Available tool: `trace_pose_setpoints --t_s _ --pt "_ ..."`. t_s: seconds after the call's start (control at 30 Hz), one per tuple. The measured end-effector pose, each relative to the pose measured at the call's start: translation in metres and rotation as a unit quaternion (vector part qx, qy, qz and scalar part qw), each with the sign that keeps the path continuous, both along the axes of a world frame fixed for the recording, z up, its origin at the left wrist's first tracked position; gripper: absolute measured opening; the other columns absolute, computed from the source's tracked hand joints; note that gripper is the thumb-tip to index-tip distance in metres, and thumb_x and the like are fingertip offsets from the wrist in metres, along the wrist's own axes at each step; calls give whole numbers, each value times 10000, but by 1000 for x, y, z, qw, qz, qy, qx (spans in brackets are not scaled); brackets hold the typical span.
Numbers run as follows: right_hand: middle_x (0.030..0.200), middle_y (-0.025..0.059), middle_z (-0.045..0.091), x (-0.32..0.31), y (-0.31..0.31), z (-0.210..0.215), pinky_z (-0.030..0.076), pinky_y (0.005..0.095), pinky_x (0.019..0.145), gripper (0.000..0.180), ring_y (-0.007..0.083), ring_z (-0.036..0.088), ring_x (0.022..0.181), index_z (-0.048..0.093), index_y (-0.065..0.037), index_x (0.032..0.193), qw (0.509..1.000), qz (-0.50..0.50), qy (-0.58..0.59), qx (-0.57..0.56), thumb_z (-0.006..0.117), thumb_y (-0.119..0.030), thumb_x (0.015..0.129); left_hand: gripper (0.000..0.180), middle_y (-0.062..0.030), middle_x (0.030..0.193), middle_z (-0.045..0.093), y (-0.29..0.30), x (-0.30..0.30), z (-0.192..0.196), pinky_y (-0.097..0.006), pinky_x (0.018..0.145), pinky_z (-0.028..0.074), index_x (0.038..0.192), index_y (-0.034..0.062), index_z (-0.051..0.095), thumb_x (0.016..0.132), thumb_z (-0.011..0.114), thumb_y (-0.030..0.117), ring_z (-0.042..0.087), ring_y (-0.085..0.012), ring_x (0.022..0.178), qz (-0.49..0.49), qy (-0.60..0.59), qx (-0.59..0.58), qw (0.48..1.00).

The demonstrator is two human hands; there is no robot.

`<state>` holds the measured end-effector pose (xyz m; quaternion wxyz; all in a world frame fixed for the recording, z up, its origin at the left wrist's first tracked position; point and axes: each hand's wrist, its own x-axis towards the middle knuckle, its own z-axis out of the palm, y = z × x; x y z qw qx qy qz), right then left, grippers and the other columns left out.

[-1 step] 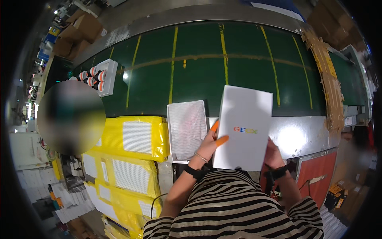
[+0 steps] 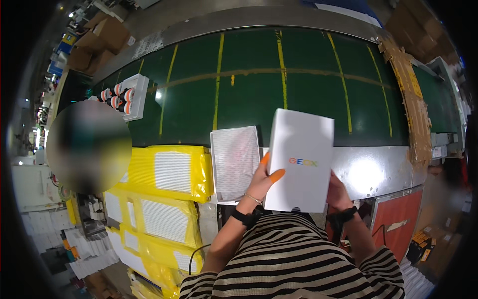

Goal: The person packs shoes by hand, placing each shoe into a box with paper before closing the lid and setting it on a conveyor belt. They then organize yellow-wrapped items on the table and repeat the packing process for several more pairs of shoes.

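Close in front of me, a white shoe box (image 2: 300,137) with coloured lettering is held tilted, its broad face toward me. My left hand (image 2: 260,182) is closed on its left edge, with orange covers on the thumb and a finger. My right hand (image 2: 339,193) is closed at the right edge, its fingertips partly hidden by the box. Just left of my left hand lies an open white box (image 2: 235,164) lined with patterned tissue paper. Whether the held box is a whole box or only a lid, I cannot tell.
A green conveyor belt (image 2: 249,94) with yellow lines runs across. On its left sits a white box (image 2: 138,97) of dark shoes with orange-and-white parts. Yellow-wrapped stacks (image 2: 167,187) stand at my left, a red panel (image 2: 397,214) at my right. Taped cardboard (image 2: 408,99) crosses the belt.
The held box and both hands have shifted slightly left. My grip looks the same.
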<state>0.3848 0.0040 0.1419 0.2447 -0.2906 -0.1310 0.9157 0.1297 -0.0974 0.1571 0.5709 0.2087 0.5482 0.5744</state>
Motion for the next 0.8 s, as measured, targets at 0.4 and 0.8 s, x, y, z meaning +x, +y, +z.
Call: trace_pose_setpoints --t_s 0.4,0.8 --pt "1550 236 45 -216 -97 -97 109 349 1162 744 286 64 1450 -60 22 1475 882 265 -259 291 382 -348 1005 446 -293 976 638 -144 -130 -99 -429 788 483 1153 -11 588 956 518 382 612 -434 915 185 366 -267 872" --pt "1394 150 431 -179 -43 -88 338 377 1045 798 227 434 1245 234 -13 1452 717 394 -295 494 647 -366 868 717 -149 1178 605 -135 -118 -112 -378 911 490 1254 -51 494 940 422 589 621 -253 1030 205 46 -184 960"
